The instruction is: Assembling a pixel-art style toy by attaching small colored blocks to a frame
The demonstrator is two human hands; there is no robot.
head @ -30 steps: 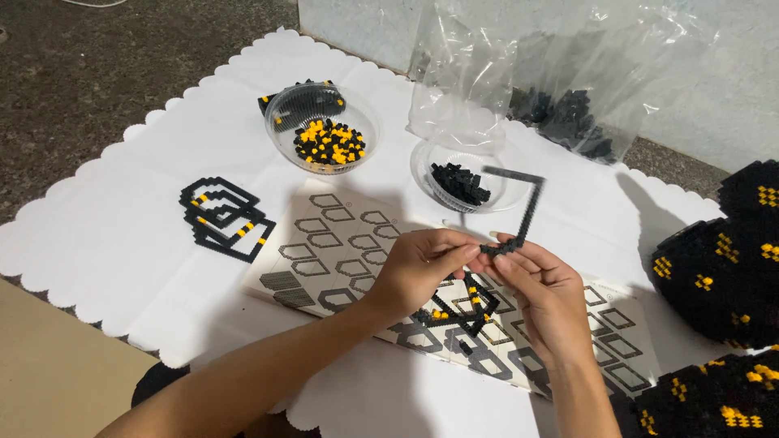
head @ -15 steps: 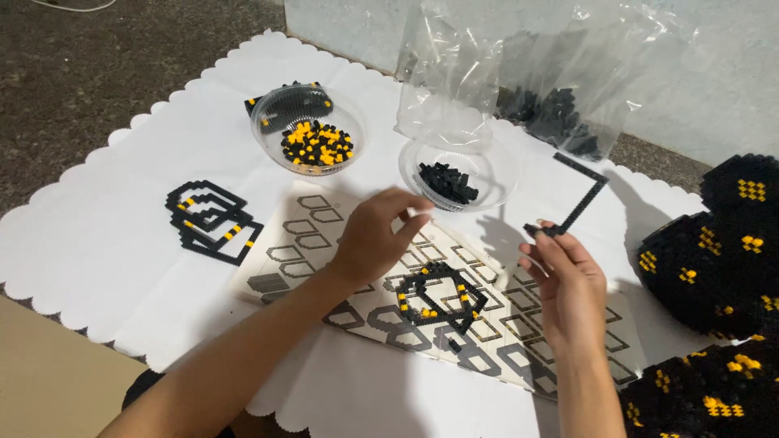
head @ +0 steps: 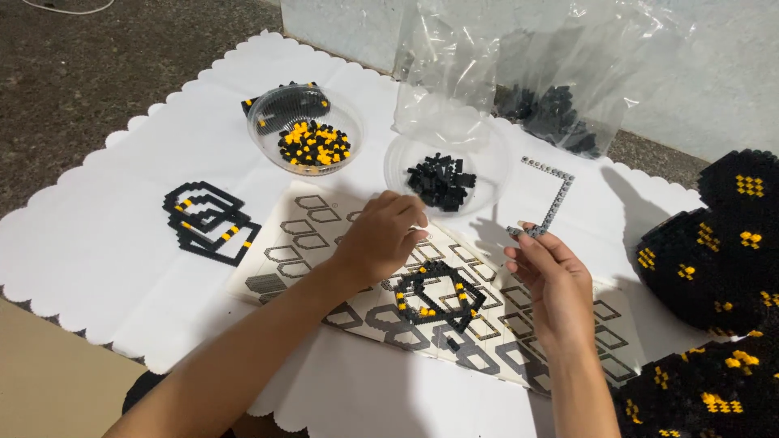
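L-shaped strip: we see a thin L-shaped strip of small blocks (head: 554,193) held upright at its lower end, at about 2 o'clock from the middle of the white mat, just beside the bowl of black blocks.
Right hand: our right hand (head: 552,284) pinches the strip's lower end between thumb and fingertips; the grip is closed on it.
Left hand: our left hand (head: 384,235) hovers with fingers curled toward the thumb, just at 7 o'clock of the bowl of black blocks; we cannot tell whether it holds a block.
Frame: a black hexagonal frame with yellow spots (head: 438,294) lies on the pattern sheet, between the two hands and below them.
Pattern sheet: a printed sheet of hexagon outlines (head: 312,235) lies flat on the mat.
Bowls: a clear bowl of black blocks (head: 442,174) sits at 12 o'clock of the sheet; a clear bowl of yellow and black blocks (head: 312,142) at 11 o'clock.
Finished frames: a stack of black frames (head: 209,221) lies at 9 o'clock.
Mat: a white scalloped mat (head: 97,243) carries everything.
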